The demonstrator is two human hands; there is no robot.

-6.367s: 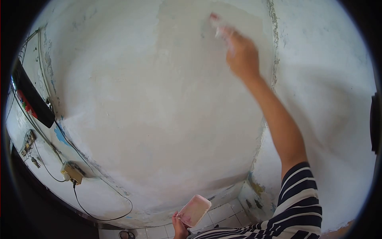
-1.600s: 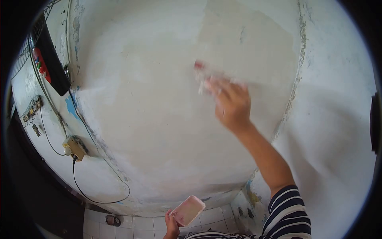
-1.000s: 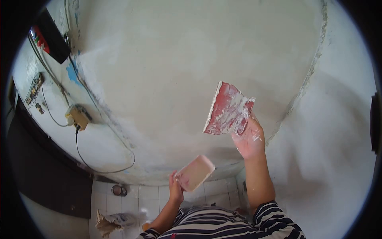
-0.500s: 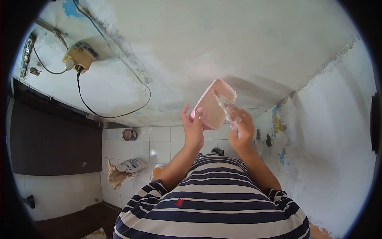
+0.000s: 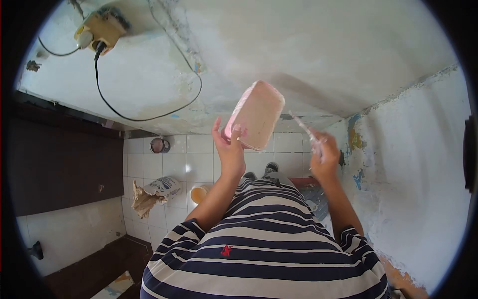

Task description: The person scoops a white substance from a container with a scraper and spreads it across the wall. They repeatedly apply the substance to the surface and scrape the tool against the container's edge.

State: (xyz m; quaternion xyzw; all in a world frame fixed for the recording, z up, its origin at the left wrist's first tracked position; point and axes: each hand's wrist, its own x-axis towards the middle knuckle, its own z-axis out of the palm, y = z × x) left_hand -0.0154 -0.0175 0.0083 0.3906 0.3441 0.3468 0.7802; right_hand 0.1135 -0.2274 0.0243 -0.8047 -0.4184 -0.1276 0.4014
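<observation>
Pink tray (image 5: pixel 242 106) in the left hand (image 5: pixel 230 154), smeared scraper (image 5: pixel 302 125) in the right hand (image 5: pixel 324 154)

The tray is shallow and rectangular with rounded corners. Its outer wall is bright pink, its rim edged with a whitish crust, and its inside coated in a dull pinkish beige, with stronger pink patches near the thumb. The scraper, seen almost edge-on and slightly blurred, looks like a thin, pale strip daubed with whitish material.

The tray's long axis runs away from the left hand, forward and a little to the right; its hollow side faces up toward the wearer. The scraper's long axis slants forward and left from the right hand, so its tip points toward the tray's right edge, just beside it but apart.

The left grip is partly closed around the tray's near end: the thumb lies over the rim, and other fingers show at the outer left side, one standing away. The right fingers are curled around the scraper's handle end, leaving little gap.

Beyond both hands rises a pale, patchy wall (image 5: pixel 318 55). Left of the left hand and nearer the body, a crumpled bag (image 5: pixel 167 187) and a yellowish container (image 5: pixel 198 194) sit on white floor tiles (image 5: pixel 199 163).
</observation>
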